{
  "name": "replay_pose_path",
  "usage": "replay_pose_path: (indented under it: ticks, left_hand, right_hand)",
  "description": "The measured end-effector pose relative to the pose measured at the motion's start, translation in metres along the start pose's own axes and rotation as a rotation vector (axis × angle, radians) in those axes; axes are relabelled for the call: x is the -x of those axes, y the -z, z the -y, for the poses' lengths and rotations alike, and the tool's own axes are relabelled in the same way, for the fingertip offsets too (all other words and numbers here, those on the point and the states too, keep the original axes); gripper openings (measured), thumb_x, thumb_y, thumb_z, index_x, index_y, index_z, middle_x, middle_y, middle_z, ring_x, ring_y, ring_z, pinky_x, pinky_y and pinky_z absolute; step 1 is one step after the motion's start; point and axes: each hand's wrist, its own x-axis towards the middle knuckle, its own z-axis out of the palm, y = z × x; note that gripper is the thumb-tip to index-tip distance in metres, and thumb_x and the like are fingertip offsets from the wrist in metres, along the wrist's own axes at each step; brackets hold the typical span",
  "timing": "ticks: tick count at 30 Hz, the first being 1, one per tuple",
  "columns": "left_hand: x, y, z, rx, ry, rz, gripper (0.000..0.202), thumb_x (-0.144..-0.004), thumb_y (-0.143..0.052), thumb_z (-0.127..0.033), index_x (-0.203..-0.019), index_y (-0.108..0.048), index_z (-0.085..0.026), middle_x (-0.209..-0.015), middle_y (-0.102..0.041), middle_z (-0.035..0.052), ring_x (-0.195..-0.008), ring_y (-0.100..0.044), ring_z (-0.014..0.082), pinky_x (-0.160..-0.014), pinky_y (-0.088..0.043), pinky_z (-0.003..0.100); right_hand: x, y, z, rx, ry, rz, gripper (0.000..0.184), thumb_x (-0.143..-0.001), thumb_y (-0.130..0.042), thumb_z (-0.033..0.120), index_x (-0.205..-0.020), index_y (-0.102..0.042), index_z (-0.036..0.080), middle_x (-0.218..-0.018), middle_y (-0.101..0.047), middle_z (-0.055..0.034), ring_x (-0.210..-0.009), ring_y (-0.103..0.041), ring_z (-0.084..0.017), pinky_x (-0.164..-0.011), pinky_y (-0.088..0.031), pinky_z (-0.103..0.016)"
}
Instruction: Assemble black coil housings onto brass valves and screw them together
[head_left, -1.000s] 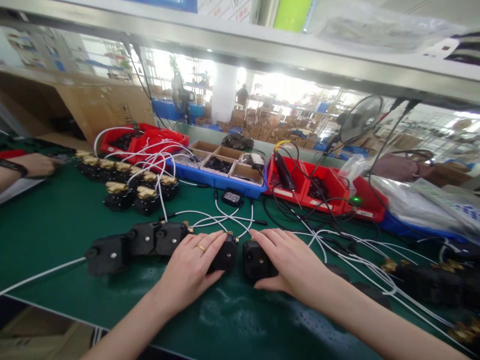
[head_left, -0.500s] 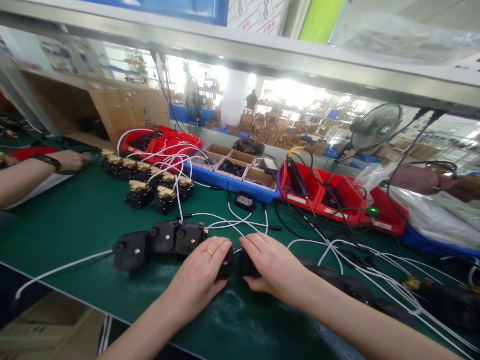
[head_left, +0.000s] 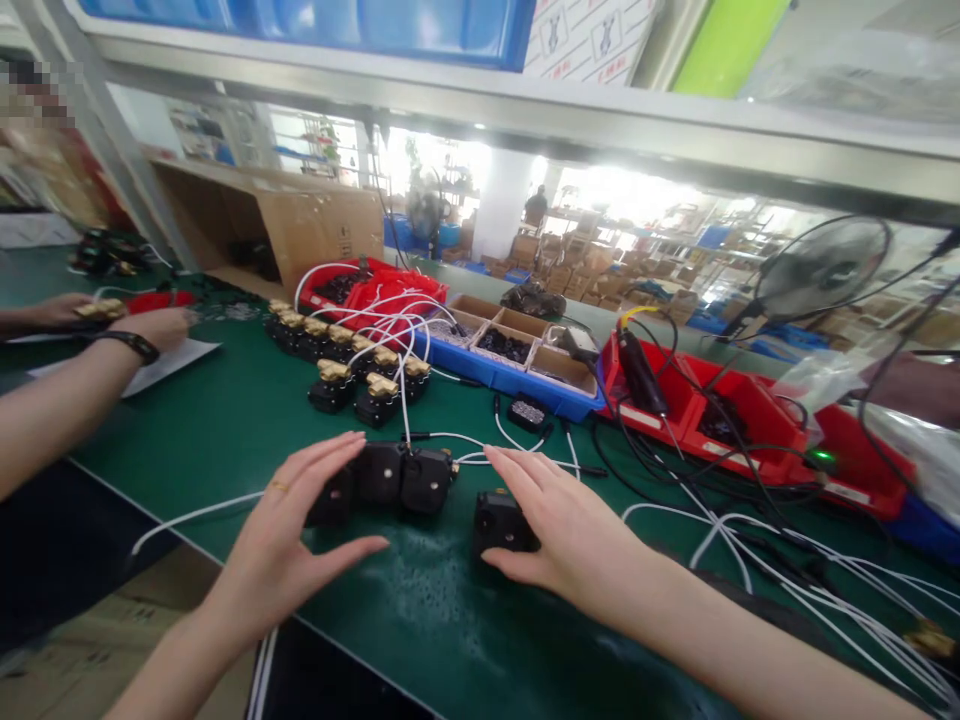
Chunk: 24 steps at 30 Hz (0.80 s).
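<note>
A row of three black valve blocks (head_left: 390,475) lies on the green mat (head_left: 225,420), with white cables running from it. My left hand (head_left: 292,530) is open with its fingers spread, cupped around the left end of that row; a ring is on one finger. A single black block (head_left: 499,522) sits apart to the right of the row. My right hand (head_left: 562,530) lies over it with fingers stretched flat and the thumb along its near side.
Several brass-topped black valves (head_left: 352,370) stand behind. Further back are a blue tray of small boxes (head_left: 510,355) and red bins (head_left: 720,420). Tangled white cables (head_left: 750,540) lie at right. A co-worker's arm (head_left: 75,390) reaches in from the left. A fan (head_left: 817,270) stands at back right.
My left hand has come off the block it covered, moved left and opened beside the row's left end. My right hand stays on the single block. The view has swung left.
</note>
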Motion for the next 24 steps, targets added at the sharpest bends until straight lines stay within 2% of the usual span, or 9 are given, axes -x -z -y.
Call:
replay_pose_path:
  ticks: [3,6,9,12,14,18,24]
  left_hand:
    - [0.006,0.01,0.035,-0.128,0.019,0.062,0.08,-0.077,-0.076,-0.05,-0.145,-0.04,-0.028,-0.142,-0.053,0.0136,-0.129,-0.052,0.0358,-0.107,-0.046,0.056]
    - [0.006,0.003,0.049,-0.119,0.016,0.179,0.088,-0.074,-0.08,-0.036,-0.149,-0.035,-0.028,-0.148,-0.047,0.0135,-0.132,-0.05,0.0342,-0.108,-0.045,0.053]
    - [0.001,-0.006,0.047,-0.032,0.035,0.199,0.076,-0.079,-0.072,-0.027,-0.146,-0.038,-0.028,-0.147,-0.048,0.011,-0.131,-0.052,0.0288,-0.108,-0.047,0.046]
    - [-0.004,-0.01,0.043,0.018,0.03,0.141,0.059,-0.076,-0.07,-0.022,-0.132,-0.051,-0.023,-0.13,-0.06,0.0103,-0.119,-0.059,0.0276,-0.102,-0.051,0.043]
    - [-0.004,-0.011,0.041,0.032,0.029,0.104,0.05,-0.075,-0.068,-0.018,-0.124,-0.055,-0.021,-0.12,-0.064,0.0096,-0.113,-0.061,0.0269,-0.098,-0.052,0.042]
    - [-0.002,-0.011,0.034,0.017,0.061,0.067,0.047,-0.075,-0.066,-0.013,-0.12,-0.056,-0.019,-0.116,-0.064,0.0096,-0.109,-0.06,0.0268,-0.095,-0.052,0.043]
    - [0.003,-0.02,0.011,0.054,0.042,0.094,0.048,-0.075,-0.065,-0.008,-0.119,-0.054,-0.021,-0.115,-0.063,0.0079,-0.107,-0.059,0.0252,-0.093,-0.052,0.041]
  right_hand:
    - [-0.034,-0.005,0.025,0.009,0.047,0.007,0.091,-0.077,-0.08,0.044,-0.149,-0.038,0.007,-0.149,-0.043,-0.0205,-0.135,-0.046,-0.033,-0.114,-0.044,-0.048]
    - [-0.068,-0.013,0.048,0.06,0.075,0.011,0.097,-0.072,-0.085,0.04,-0.149,-0.037,0.005,-0.14,-0.049,-0.0227,-0.125,-0.053,-0.035,-0.105,-0.05,-0.049]
    - [-0.092,-0.019,0.059,0.127,0.091,0.017,0.092,-0.075,-0.082,0.04,-0.148,-0.036,0.009,-0.13,-0.055,-0.0187,-0.115,-0.057,-0.032,-0.095,-0.053,-0.048]
    - [-0.104,-0.023,0.059,0.166,0.118,0.049,0.06,-0.085,-0.071,0.046,-0.132,-0.051,0.015,-0.113,-0.06,-0.0099,-0.102,-0.061,-0.023,-0.088,-0.055,-0.043]
    - [-0.107,-0.024,0.057,0.178,0.135,0.071,0.048,-0.088,-0.065,0.049,-0.121,-0.056,0.015,-0.104,-0.061,-0.0067,-0.094,-0.061,-0.019,-0.084,-0.055,-0.04]
    - [-0.103,-0.021,0.053,0.183,0.155,0.1,0.05,-0.084,-0.068,0.048,-0.119,-0.055,0.016,-0.099,-0.062,-0.0056,-0.09,-0.061,-0.019,-0.081,-0.054,-0.038]
    - [-0.089,-0.015,0.044,0.152,0.189,0.122,0.05,-0.072,-0.075,0.038,-0.113,-0.057,0.017,-0.097,-0.066,-0.0076,-0.089,-0.065,-0.028,-0.076,-0.054,-0.039]
